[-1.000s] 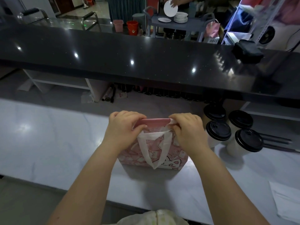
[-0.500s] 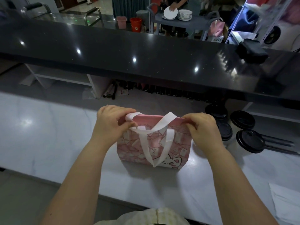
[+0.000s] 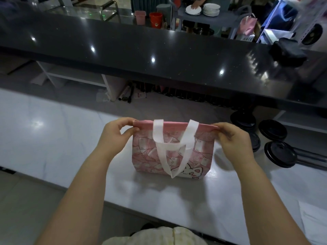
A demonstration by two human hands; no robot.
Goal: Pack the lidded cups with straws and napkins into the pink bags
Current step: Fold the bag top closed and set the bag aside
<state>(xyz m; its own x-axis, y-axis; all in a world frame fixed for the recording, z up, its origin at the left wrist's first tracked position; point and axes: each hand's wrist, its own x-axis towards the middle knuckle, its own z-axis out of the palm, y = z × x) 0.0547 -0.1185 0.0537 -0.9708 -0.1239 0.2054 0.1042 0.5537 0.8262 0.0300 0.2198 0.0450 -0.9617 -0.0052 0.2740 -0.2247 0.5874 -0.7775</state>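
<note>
between the left hand (image 3: 115,137) and the right hand (image 3: 233,138), seen from the head camera, a pink bag (image 3: 146,152) stands upright on the white table (image 3: 44,138), mouth pressed flat, white handles (image 3: 158,133) flopped down the near face. the left hand pinches the left end of the top hem; the right hand pinches the right end. just right of the right hand stand the lidded cups (image 3: 280,153), black lids on. to open the bag well, each hand should probably separate the two hem layers and draw near and far sides apart, squaring the base so it stands alone before a cup goes in.
</note>
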